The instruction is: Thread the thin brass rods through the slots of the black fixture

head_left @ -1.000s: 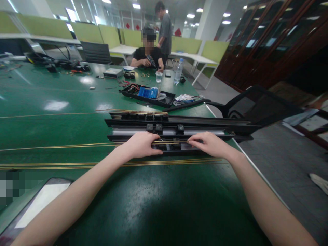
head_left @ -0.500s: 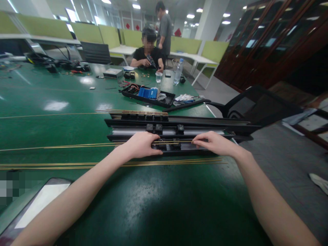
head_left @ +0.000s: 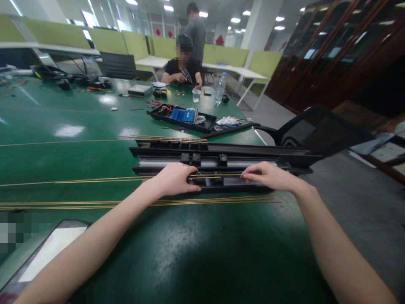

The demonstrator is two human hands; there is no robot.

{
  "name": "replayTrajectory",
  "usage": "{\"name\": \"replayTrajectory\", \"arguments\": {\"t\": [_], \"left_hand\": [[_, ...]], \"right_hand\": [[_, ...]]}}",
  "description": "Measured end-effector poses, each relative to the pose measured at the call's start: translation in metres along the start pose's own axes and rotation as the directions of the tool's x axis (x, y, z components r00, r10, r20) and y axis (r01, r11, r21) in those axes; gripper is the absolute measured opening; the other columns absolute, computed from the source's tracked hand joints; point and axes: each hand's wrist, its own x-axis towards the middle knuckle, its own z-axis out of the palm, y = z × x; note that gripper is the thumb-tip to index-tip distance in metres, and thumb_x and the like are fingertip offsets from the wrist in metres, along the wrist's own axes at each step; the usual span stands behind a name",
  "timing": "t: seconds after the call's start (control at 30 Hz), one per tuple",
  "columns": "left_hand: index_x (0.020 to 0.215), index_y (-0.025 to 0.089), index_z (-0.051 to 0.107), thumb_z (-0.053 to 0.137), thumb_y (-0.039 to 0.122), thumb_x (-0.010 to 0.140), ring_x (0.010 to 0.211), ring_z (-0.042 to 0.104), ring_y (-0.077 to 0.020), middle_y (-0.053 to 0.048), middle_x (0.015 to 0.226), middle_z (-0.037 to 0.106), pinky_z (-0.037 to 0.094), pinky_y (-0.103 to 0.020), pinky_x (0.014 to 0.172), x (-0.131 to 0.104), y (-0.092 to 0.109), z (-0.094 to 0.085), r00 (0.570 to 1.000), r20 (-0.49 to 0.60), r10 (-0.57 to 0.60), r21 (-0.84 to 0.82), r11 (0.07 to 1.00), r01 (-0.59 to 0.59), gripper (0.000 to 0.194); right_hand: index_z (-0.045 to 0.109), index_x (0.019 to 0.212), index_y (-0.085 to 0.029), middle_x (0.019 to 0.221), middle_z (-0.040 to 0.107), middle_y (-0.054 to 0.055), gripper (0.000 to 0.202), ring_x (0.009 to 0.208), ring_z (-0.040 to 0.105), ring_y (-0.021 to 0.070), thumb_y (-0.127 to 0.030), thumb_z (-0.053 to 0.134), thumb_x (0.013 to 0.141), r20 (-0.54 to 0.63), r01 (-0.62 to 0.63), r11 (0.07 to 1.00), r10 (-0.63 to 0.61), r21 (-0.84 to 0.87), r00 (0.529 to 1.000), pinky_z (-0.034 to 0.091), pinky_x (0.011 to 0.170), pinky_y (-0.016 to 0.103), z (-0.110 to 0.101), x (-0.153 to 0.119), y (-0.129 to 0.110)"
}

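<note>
Black rails (head_left: pixel 234 159) with small black blocks (head_left: pixel 223 159) lie side by side across the green table. My left hand (head_left: pixel 177 179) rests on the nearest rail, its thumb and fingers around a black block (head_left: pixel 196 179) that it partly hides. Thin brass rods (head_left: pixel 104 180) run under or through this hand and along the rail. At the rail's right part, my right hand (head_left: pixel 261 175) pinches the end of a thin brass rod (head_left: pixel 232 175). More rods (head_left: pixel 205 201) lie on the table in front of the rail.
Behind the rails are a black tray (head_left: pixel 207 122) with a blue part, a cloth (head_left: pixel 228 123), a cup (head_left: pixel 196 96) and a bottle (head_left: pixel 220 88). A person (head_left: pixel 182 69) sits across the table, another stands behind. A black chair (head_left: pixel 322 128) is at the right.
My right hand has moved slightly right with the rod end between its fingers. My left hand stays in place. The standing person in the background has shifted left.
</note>
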Motion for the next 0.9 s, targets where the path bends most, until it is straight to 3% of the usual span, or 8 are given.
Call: {"name": "replayTrajectory", "arguments": {"t": [0.9], "left_hand": [[0.131, 0.02, 0.062, 0.054, 0.07, 0.081, 0.105, 0.069, -0.0304, -0.012, 0.118, 0.073, 0.052, -0.037, 0.087, 0.001, 0.002, -0.001, 0.999, 0.022, -0.026, 0.013, 1.0, 0.026, 0.071]], "right_hand": [[0.08, 0.099, -0.023, 0.098, 0.078, 0.003, 0.038, 0.09, 0.069, 0.0257, -0.051, 0.058, 0.087, 0.021, -0.088, 0.996, 0.088, 0.031, 0.996, 0.05, 0.081, 0.033, -0.011, -0.007, 0.011]]}}
